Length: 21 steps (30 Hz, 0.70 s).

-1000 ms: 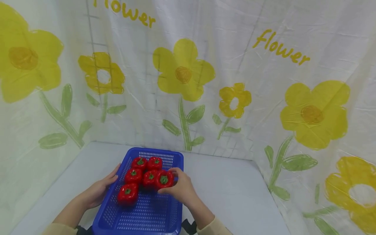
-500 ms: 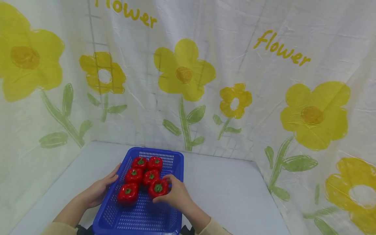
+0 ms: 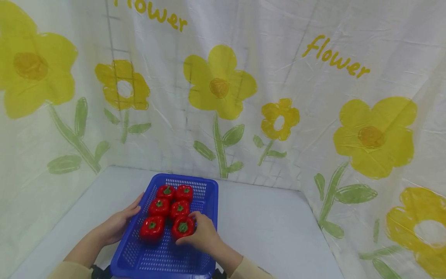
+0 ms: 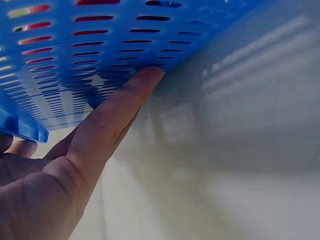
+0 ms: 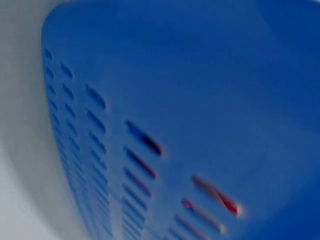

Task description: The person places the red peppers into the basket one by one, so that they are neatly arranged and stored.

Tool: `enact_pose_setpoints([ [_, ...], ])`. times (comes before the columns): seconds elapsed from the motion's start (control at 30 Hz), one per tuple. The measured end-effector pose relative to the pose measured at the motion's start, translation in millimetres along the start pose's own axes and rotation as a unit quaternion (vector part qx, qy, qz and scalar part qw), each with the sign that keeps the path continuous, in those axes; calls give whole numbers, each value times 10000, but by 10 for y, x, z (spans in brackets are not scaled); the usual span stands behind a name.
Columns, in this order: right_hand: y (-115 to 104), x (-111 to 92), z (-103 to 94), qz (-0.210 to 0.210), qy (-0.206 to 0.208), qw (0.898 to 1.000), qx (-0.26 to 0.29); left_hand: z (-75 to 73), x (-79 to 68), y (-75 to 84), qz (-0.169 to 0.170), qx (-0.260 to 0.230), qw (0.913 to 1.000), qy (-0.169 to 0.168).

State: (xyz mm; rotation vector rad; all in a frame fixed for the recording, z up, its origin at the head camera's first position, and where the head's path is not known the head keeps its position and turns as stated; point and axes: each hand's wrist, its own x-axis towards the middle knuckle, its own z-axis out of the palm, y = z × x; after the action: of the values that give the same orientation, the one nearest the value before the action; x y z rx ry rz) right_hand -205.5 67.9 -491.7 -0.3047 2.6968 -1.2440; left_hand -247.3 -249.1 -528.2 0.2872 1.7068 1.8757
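Note:
A blue basket (image 3: 174, 267) holds several glossy red bell peppers with green stems, such as the front left one (image 3: 151, 228), in two columns. My right hand (image 3: 205, 234) pinches the front right bell pepper (image 3: 183, 228) between thumb and fingers, low inside the basket. Along the basket's outer left wall lies my left hand (image 3: 120, 224). Up close in the left wrist view, one straight digit of the left hand (image 4: 95, 135) presses the slotted wall (image 4: 115, 45). The right wrist view shows only the basket's outside (image 5: 175, 90); the right hand is hidden there.
The basket stands on a white table (image 3: 265, 228). Behind it hangs a white curtain (image 3: 167, 97) with yellow flowers printed on it. Dark straps or bands show near both wrists, close to the basket's front corners.
My right hand has moved left and toward me with its bell pepper, from beside the middle row to the front row. The left hand stays in place.

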Motion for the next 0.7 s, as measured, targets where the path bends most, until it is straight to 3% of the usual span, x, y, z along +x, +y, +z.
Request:
enact_pose_setpoints([
  [0.27, -87, 16, 60, -97, -134, 9997, -188, -25, 5, -35, -42, -110, 9999, -48],
  [0.7, -65, 112, 204, 185, -247, 9968, -738, 1, 14, -22, -61, -45, 9998, 158],
])
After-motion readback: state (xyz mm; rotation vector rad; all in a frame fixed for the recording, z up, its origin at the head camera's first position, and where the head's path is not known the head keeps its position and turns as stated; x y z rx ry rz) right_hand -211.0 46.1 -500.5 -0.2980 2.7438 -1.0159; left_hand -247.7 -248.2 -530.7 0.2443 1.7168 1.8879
